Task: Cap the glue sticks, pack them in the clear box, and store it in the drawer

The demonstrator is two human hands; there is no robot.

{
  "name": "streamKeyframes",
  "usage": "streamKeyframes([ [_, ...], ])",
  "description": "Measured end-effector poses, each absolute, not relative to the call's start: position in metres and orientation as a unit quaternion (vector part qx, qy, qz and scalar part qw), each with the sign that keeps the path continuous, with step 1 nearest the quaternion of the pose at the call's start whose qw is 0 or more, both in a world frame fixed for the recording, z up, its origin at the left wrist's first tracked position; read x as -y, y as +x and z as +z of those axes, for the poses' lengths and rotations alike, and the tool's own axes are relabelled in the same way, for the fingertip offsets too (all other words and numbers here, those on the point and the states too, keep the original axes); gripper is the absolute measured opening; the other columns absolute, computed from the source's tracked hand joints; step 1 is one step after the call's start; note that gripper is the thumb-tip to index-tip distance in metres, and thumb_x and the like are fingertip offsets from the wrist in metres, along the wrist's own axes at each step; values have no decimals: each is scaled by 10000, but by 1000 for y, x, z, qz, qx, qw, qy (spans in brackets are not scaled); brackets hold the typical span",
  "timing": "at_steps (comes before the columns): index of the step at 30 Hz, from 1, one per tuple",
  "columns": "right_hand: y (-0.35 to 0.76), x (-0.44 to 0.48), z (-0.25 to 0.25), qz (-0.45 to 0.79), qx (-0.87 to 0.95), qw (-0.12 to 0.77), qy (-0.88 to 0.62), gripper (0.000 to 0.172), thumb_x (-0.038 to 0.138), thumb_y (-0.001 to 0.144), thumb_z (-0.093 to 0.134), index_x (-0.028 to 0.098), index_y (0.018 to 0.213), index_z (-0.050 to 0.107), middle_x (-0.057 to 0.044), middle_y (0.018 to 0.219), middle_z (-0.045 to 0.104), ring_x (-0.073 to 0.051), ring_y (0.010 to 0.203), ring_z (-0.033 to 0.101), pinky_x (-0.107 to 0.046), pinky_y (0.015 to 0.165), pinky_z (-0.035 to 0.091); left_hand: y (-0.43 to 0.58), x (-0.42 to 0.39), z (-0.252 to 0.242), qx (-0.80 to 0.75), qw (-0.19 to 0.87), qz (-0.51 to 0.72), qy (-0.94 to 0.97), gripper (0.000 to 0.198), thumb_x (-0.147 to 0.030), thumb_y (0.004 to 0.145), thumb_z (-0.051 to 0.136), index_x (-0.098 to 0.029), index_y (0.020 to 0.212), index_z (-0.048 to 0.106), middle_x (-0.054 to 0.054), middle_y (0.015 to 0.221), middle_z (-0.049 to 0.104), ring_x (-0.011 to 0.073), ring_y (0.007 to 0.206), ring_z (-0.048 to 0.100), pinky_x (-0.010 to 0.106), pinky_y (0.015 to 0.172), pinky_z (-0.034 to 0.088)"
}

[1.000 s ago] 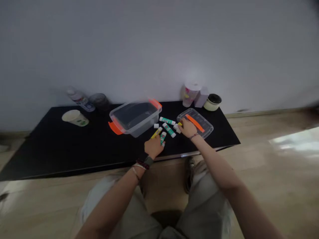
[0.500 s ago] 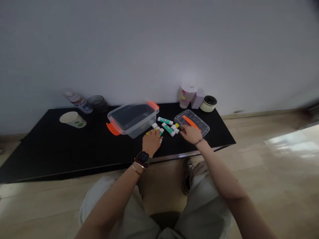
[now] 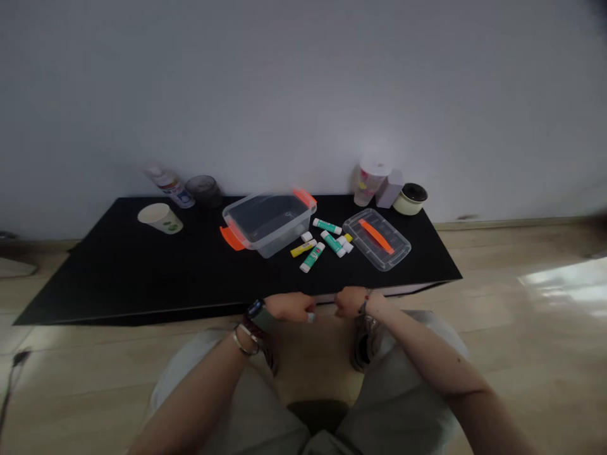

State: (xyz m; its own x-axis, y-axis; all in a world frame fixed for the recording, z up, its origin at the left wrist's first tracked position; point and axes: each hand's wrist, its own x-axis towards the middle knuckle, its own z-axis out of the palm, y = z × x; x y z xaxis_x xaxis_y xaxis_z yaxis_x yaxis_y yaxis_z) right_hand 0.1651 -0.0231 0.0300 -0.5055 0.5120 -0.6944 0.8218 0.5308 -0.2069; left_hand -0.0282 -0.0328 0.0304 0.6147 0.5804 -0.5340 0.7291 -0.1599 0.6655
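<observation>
Looking down from the head camera: the left hand (image 3: 289, 307) and right hand (image 3: 353, 301) sit at the front edge of a flat black tabletop (image 3: 142, 278), just apart from each other. Left fingers (image 3: 303, 309) curl inward with a small white bit (image 3: 310, 317) at the tips; whether it is held, cannot tell. Right fingers (image 3: 342, 308) curl too, nothing visible in them, grip unclear. Just beyond the hands, white-capped green glue sticks (image 3: 312, 257), a yellow glue stick (image 3: 303, 248) and small white caps (image 3: 306, 236) lie loose, spaced enough for clean single pickups, between a clear plastic box with orange handles (image 3: 265, 224) and a clear plastic lid with an orange strip (image 3: 376, 239). Farther along the wall: a white paper cup (image 3: 160, 218), a cream jar with a black lid (image 3: 410, 199).
</observation>
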Motion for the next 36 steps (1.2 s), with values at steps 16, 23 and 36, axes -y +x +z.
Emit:
streamKeyframes([
  [16, 174, -43, 68, -825, -431, -308, 199, 782, 859, 800, -77, 234, 537, 314, 44, 487, 231, -113, 456, 253, -240, 431, 277, -68, -23, 88, -315, 791, 431, 299, 711, -820, 850, 49, -232, 500, 244, -29, 464, 179, 120, 425, 236, 294, 424, 290],
  [23, 174, -61, 38, -866, -359, -269, 219, 756, 891, 782, -24, 225, 558, 254, 55, 486, 216, -91, 442, 181, -192, 391, 208, -57, -39, 61, -316, 826, 388, 258, 739, -823, 845, 17, -214, 502, 258, -31, 472, 226, 85, 427, 264, 247, 419, 287],
  [36, 189, -68, 15, -880, -294, -285, 240, 716, 904, 782, 44, 231, 579, 182, 67, 483, 189, -91, 438, 160, -194, 387, 219, -54, -41, 34, -336, 851, 336, 222, 738, -856, 798, 9, -224, 497, 241, -44, 490, 193, 97, 429, 196, 255, 397, 260],
])
